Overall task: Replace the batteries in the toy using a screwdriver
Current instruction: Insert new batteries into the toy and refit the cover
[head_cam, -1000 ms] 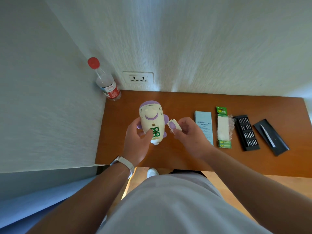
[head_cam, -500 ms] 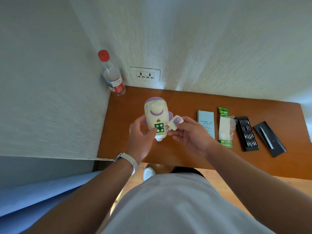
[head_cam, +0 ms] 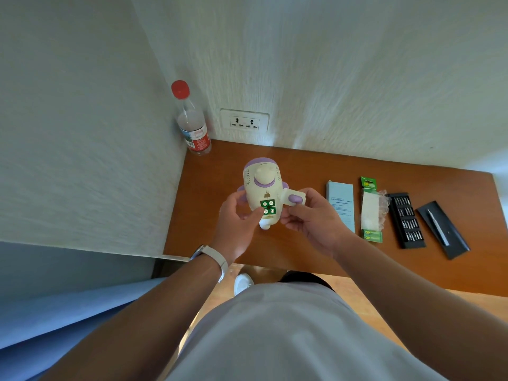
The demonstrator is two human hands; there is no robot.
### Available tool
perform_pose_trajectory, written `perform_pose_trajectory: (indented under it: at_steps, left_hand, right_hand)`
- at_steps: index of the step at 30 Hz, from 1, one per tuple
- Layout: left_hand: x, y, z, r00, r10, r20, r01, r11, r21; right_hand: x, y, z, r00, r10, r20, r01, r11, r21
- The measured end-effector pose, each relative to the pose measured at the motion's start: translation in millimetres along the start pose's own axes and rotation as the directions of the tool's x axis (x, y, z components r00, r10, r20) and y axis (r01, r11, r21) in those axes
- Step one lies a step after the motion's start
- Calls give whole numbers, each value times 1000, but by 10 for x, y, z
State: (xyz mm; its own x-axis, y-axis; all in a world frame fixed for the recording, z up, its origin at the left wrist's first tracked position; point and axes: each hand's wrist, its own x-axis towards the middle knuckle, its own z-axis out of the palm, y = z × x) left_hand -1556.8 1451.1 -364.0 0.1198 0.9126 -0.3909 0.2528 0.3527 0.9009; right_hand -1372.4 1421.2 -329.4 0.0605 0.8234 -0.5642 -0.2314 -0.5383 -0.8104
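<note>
The left hand point(head_cam: 236, 220) is gripping the toy point(head_cam: 262, 182) round its lower body, fingers curled behind and the thumb lying on the front beside the open battery bay. It is holding the toy upright in the air over the near part of the table point(head_cam: 220, 171), not resting on it. Just right of the toy, the right hand point(head_cam: 310, 220) is pinching a small cream piece point(head_cam: 288, 194) between thumb and fingertips. This is probably the bay cover, and whether its edge is touching the toy's side I cannot tell.

Four green-ended batteries point(head_cam: 268, 207) are sitting exposed in the bay. With nothing over them, a tilt of the toy toward the person is risking one sliding out and dropping past the table edge. If the cover is going on skewed, pressing it could be straining its tabs. No screw is showing anywhere — so small a part may be getting lost.

Farther right of the toy a leaflet point(head_cam: 340, 204) and a battery pack point(head_cam: 371, 210) are lying flat, then a bit case point(head_cam: 406, 218), and farthest right the screwdriver point(head_cam: 437, 226) on a black tray point(head_cam: 453, 240). Both hands are occupied, so reaching that far is likely meaning letting go of the cover, which could then be slipping off.

Behind and left of the toy a bottle point(head_cam: 192, 125) is standing in the corner — too far off to be posing much danger.
</note>
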Motion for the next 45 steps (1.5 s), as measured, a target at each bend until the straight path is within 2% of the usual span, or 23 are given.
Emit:
perform_pose_trajectory:
  at_steps: [6, 16, 19, 26, 32, 38, 41, 45]
  left_hand:
    - [7, 8, -12, 1000, -2, 3, 2, 999, 38]
    - [-45, 145, -6, 989, 114, -94, -100, 984, 145]
    - [-94, 179, 3, 984, 158, -82, -144, 977, 158]
    - [-106, 425, 77, 993, 108, 52, -106, 994, -41]
    - [-43, 475, 6, 991, 117, 67, -114, 992, -45]
    - [19, 501, -55, 976, 186, 109, -196, 976, 90]
    - [30, 509, -43, 976, 207, 65, -214, 970, 116]
    - [30, 451, -59, 991, 137, -6, -136, 989, 56]
  right_hand:
    - [34, 0, 43, 1000, -1, -7, 1, 1000, 8]
    - [53, 12, 40, 999, -22, 36, 23, 999, -27]
    - [50, 0, 45, 998, -32, 54, 34, 999, -26]
    - [5, -59, 78, 989, -76, 126, 80, 996, -29]
    - [9, -125, 42, 981, -90, 171, 118, 980, -159]
    - [53, -203, 25, 967, -140, 214, 200, 936, -290]
    - [131, -177, 23, 972, -161, 174, 215, 906, -365]
    - [205, -124, 19, 963, -206, 172, 265, 829, -492]
